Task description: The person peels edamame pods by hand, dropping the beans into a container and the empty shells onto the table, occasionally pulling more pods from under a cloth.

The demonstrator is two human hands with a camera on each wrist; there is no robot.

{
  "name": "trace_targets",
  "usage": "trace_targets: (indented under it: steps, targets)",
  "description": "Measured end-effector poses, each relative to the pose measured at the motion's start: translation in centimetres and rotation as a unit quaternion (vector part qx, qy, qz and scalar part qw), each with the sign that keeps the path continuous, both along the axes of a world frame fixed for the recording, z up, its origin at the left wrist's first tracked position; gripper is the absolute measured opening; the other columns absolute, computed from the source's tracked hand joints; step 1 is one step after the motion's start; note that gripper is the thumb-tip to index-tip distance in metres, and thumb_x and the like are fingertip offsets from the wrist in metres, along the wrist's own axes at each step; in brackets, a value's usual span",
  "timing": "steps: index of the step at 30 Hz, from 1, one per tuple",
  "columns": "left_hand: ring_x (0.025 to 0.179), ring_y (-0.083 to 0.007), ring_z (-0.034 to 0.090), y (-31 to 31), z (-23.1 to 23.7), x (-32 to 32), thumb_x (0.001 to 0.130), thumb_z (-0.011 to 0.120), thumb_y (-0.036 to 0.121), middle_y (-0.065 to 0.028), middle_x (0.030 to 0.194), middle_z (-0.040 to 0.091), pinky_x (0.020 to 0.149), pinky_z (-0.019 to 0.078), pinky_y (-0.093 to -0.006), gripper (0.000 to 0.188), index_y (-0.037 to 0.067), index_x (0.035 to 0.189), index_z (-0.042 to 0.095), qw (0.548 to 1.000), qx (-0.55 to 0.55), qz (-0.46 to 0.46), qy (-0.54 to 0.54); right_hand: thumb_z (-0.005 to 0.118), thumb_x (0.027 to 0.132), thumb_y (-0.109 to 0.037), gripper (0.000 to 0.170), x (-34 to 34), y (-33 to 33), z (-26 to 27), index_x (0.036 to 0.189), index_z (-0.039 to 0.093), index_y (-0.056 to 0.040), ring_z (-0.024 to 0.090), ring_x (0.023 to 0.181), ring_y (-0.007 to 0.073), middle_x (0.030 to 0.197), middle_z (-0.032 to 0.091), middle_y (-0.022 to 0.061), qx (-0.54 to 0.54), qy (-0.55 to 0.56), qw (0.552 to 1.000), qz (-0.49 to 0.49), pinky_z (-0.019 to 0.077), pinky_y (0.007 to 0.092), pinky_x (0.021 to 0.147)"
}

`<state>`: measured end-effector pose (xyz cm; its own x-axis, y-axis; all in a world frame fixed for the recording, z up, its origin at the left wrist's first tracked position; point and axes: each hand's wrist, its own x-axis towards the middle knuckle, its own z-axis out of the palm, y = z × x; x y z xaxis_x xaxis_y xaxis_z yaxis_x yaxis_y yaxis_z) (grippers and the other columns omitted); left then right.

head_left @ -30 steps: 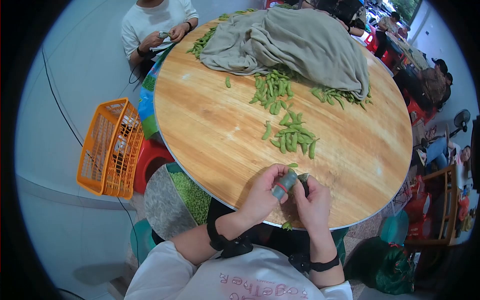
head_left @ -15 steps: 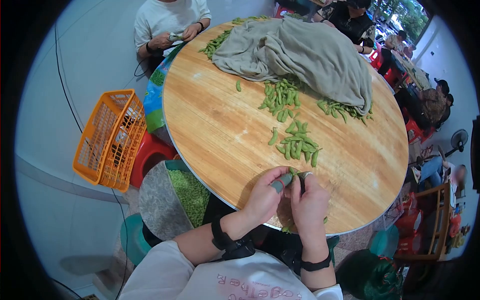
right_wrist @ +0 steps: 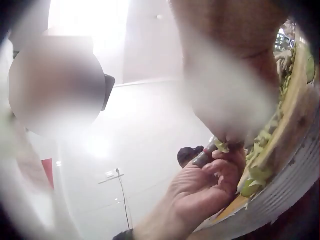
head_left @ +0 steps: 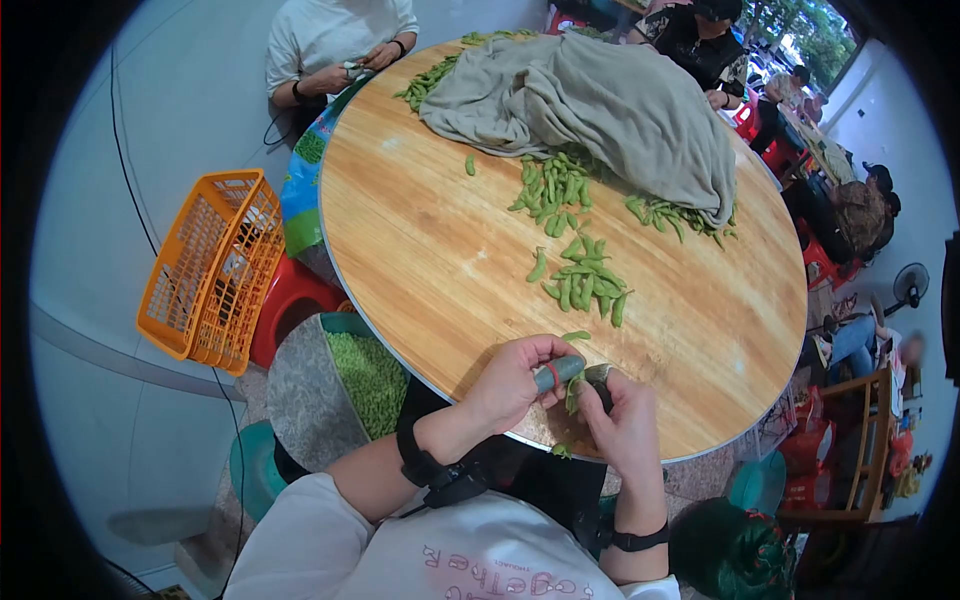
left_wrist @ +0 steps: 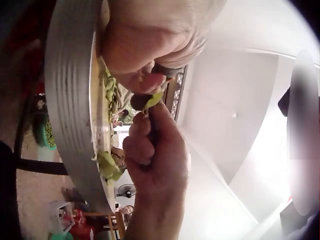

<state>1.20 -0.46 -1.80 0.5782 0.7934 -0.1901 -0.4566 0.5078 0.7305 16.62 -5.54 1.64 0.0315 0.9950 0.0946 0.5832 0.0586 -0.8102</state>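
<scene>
Both hands meet over the near edge of the round wooden table (head_left: 420, 250). The left hand (head_left: 510, 385), with a grey-green cover banded in red (head_left: 560, 373) on one digit, holds a green pod (head_left: 572, 396) from the left. Opposite it, the right hand (head_left: 628, 425) pinches the same pod, a dark cover (head_left: 598, 378) at its fingertips. In the left wrist view the pod (left_wrist: 153, 101) shows between the curled fingers of both hands. The right wrist view shows a bit of the pod (right_wrist: 221, 146) at the left hand's fingertips (right_wrist: 223, 156). Another pod (head_left: 576, 336) lies just beyond.
Loose pods (head_left: 590, 280) lie mid-table, with more around a grey cloth (head_left: 600, 110) behind. Shelled beans (head_left: 365, 385) fill part of a container at lower left, beside an orange crate (head_left: 210, 270) and a red stool (head_left: 290, 300). Other people sit around the table's far side.
The fingertips have drawn a little apart and lower toward the near edge, and the right hand's dark cover shows more. The pod now hangs between both hands.
</scene>
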Motion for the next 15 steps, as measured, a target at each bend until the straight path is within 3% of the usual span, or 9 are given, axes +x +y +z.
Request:
trace_targets:
  steps: [2,4,5,7,8,12,13,14,15]
  targets:
    - [0.065,-0.0046,0.048,0.0,0.0,-0.4,0.083,0.060,0.010,0.0007,0.079,0.054,0.055,0.0361,-0.0160,0.016,0.002,0.096,0.056,0.998,-0.010,-0.037,-0.042,0.060,0.082,-0.013,0.015,0.2,-0.2,0.3,0.074,0.057,0.0001,0.045,0.042,0.0127,0.051,0.049,0.0086,0.002,0.026,0.999,0.022,0.0340,0.0272,0.041]
    - [0.067,-0.0039,0.048,0.0,0.1,-0.7,0.083,0.060,0.010,0.0010,0.080,0.053,0.055,0.0359,-0.0157,0.015,0.002,0.095,0.057,0.996,-0.003,-0.057,-0.072,0.056,0.085,-0.012,0.014,0.4,-0.6,0.9,0.079,0.057,0.0005,0.041,0.042,0.0066,0.057,0.053,0.0033,-0.172,0.315,0.933,0.027,0.0299,0.0210,0.039]
    - [0.068,-0.0032,0.048,0.0,0.2,-0.7,0.083,0.061,0.009,0.0012,0.081,0.053,0.055,0.0357,-0.0154,0.014,0.003,0.094,0.057,0.992,0.006,-0.076,-0.104,0.056,0.085,-0.012,0.014,0.4,-0.9,1.1,0.079,0.057,0.0005,0.041,0.042,0.0066,0.057,0.053,0.0033,-0.173,0.315,0.933,0.026,0.0299,0.0210,0.039]
    - [0.070,-0.0027,0.048,-0.4,1.0,-0.6,0.082,0.061,0.008,0.0015,0.083,0.053,0.056,0.0361,-0.0150,0.014,0.003,0.094,0.057,0.986,0.016,-0.089,-0.137,0.054,0.086,-0.011,0.012,0.3,-1.3,1.3,0.085,0.057,0.0013,0.036,0.040,0.0041,0.063,0.054,0.0020,-0.224,0.556,0.798,0.060,0.0267,0.0166,0.039]
    - [0.071,-0.0022,0.048,-0.6,1.2,-0.6,0.081,0.062,0.008,0.0018,0.085,0.053,0.056,0.0365,-0.0147,0.015,0.004,0.094,0.056,0.980,0.025,-0.102,-0.168,0.054,0.085,-0.010,0.014,0.3,-1.5,1.0,0.089,0.056,0.0036,0.034,0.039,0.0048,0.063,0.054,0.0042,-0.218,0.593,0.771,0.075,0.0267,0.0176,0.037]
    - [0.072,-0.0027,0.049,-0.5,1.6,-0.9,0.081,0.063,0.008,0.0020,0.087,0.053,0.058,0.0383,-0.0148,0.016,0.004,0.094,0.055,0.978,0.008,-0.124,-0.166,0.056,0.085,-0.011,0.012,-0.4,-1.4,1.0,0.085,0.057,0.0014,0.037,0.041,0.0044,0.061,0.053,0.0017,-0.225,0.596,0.769,0.044,0.0273,0.0176,0.038]
    - [0.072,-0.0030,0.049,-0.6,1.7,-0.6,0.081,0.062,0.007,0.0021,0.086,0.053,0.059,0.0393,-0.0153,0.015,0.004,0.094,0.054,0.990,0.074,-0.079,-0.090,0.056,0.084,-0.010,0.011,-0.7,-1.3,0.1,0.083,0.057,0.0001,0.039,0.042,0.0038,0.060,0.053,0.0002,-0.123,0.434,0.892,0.023,0.0278,0.0176,0.039]
    - [0.072,-0.0034,0.049,-0.6,1.8,-0.5,0.082,0.061,0.006,0.0023,0.085,0.053,0.060,0.0402,-0.0158,0.015,0.004,0.095,0.054,0.990,0.139,-0.034,-0.012,0.057,0.084,-0.010,0.010,-1.0,-1.2,-0.5,0.081,0.057,-0.0013,0.040,0.044,0.0031,0.060,0.052,-0.0012,-0.014,0.249,0.968,0.002,0.0283,0.0175,0.039]
    - [0.072,-0.0034,0.049,-0.6,1.9,-0.6,0.082,0.061,0.006,0.0023,0.085,0.053,0.060,0.0402,-0.0158,0.015,0.004,0.095,0.054,0.990,0.138,-0.034,-0.013,0.057,0.084,-0.010,0.010,-1.3,-1.1,-0.5,0.081,0.057,-0.0013,0.040,0.044,0.0031,0.060,0.052,-0.0012,-0.015,0.249,0.968,0.001,0.0283,0.0175,0.039]
